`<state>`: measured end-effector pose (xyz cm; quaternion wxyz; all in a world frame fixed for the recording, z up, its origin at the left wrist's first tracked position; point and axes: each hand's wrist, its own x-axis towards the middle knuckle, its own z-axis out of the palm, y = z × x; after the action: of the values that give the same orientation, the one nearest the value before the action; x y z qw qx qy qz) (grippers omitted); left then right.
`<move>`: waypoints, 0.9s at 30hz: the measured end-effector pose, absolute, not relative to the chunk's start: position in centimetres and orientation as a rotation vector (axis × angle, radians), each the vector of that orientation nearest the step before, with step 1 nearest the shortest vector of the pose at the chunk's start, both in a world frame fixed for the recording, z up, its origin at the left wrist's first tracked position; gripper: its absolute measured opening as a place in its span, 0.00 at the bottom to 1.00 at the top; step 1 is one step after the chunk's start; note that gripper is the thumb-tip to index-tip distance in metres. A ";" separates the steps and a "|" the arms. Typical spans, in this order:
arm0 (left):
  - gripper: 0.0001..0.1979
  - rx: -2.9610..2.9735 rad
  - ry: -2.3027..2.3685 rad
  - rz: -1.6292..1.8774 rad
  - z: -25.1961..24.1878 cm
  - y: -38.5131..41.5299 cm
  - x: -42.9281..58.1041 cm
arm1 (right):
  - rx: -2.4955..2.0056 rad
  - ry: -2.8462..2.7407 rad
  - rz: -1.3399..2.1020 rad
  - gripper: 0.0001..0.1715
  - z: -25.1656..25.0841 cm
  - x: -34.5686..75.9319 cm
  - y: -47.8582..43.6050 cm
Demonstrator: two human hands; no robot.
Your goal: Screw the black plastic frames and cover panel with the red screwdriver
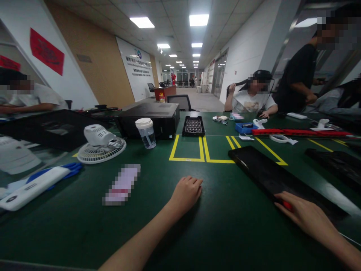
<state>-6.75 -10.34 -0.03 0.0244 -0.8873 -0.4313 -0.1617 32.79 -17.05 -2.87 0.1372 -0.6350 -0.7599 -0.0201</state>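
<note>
My left hand [187, 191] rests palm down on the green table, its fingers curled loosely closed; nothing shows in them. To the right, my right hand [301, 210] is closed around a small red object [287, 205], mostly hidden by the fingers, so its kind cannot be told. Those fingers are at the near edge of a long flat black panel [270, 175], which lies slantwise on the table. A pixelated pale purple flat item [122, 185] lies left of my left hand.
A lidded cup [146, 133], a white fan [101, 145] and a black computer case [149, 114] stand on the left. Yellow tape [186, 160] marks the table, with a black tray [193, 126] behind it. Beyond are a blue bin [244, 128] and several people.
</note>
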 end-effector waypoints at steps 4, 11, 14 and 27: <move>0.15 -2.730 -1.329 -0.546 0.2 -10.2 -7.0 | -1.700 -2.385 -0.017 0.16 -1.9 28.9 -16.6; 0.21 -2.643 -1.340 -0.549 0.6 -9.7 -7.7 | -1.472 -2.557 0.073 0.15 -0.3 24.4 -15.4; 0.24 -2.594 -1.368 -0.522 0.3 -9.3 -8.1 | -1.392 -2.625 0.143 0.15 0.2 23.3 -14.6; 0.15 -2.517 -1.530 -0.351 -0.4 -8.4 -8.9 | -1.288 -2.776 -0.023 0.14 1.2 22.9 -10.7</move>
<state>-8.87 -8.43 -0.44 0.0874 -0.8453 -0.5138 -0.1180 22.87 -10.70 1.24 0.0407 -0.4204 -0.9064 -0.0077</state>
